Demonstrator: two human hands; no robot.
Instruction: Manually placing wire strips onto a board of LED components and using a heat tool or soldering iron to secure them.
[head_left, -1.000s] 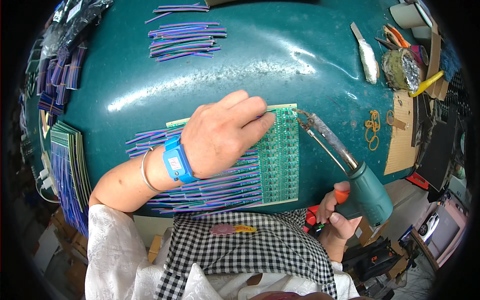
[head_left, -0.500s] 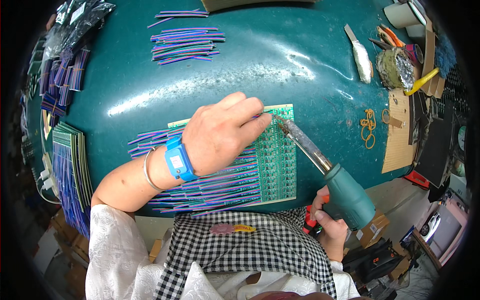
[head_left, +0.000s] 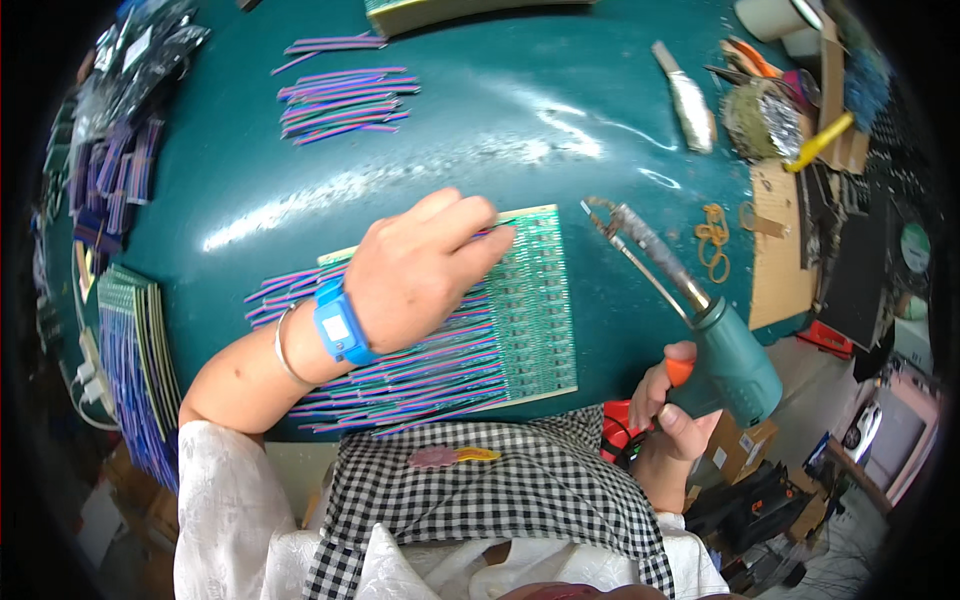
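My left hand [head_left: 422, 265] is over a green circuit board panel [head_left: 537, 310], its thumb and forefinger pinched on a thin multicoloured wire near the panel's far edge. Most of that wire is hidden by the fingers. Rows of similar flat wires [head_left: 420, 375] are attached across the panel and stick out past its left side. In my right hand [head_left: 682, 425] is a green soldering gun [head_left: 735, 360] with an orange trigger. Its tip and feed tube point up and left, in the air to the right of the panel and apart from it.
Loose wires [head_left: 345, 100] lie in a pile at the far left of the green table. Wired panels [head_left: 135, 350] are stacked at the left edge, near bundled wires [head_left: 115, 170]. Rubber bands [head_left: 712, 245], a foil-wrapped blade [head_left: 688, 105] and a foil-covered roll [head_left: 760, 118] lie on the right.
My right hand has drawn the soldering gun to the right, and its tip has left the panel. My left hand keeps its pinch at the panel's far edge. The whole view has shifted slightly.
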